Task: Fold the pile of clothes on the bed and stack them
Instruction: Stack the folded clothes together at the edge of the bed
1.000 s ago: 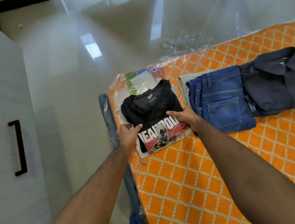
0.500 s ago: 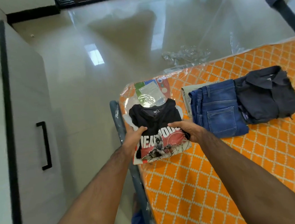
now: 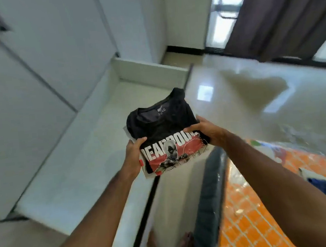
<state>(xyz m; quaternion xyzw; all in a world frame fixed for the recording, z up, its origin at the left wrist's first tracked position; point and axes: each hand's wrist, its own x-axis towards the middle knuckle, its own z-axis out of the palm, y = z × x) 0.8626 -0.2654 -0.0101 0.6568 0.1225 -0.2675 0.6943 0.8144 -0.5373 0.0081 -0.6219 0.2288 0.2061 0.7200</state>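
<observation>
We grip the folded shirt (image 3: 163, 131) flat at both sides, left hand (image 3: 134, 152) at 9 o'clock, right hand (image 3: 205, 132) at 3, thumbs pinching on top so the folds hold, above the open drawer (image 3: 85, 149), off the bed (image 3: 263, 203)

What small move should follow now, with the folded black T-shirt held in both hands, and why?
Probably lower the black T-shirt flat into the open white drawer. The left hand and right hand grip its sides, holding it in the air above the drawer, off the bed.
</observation>
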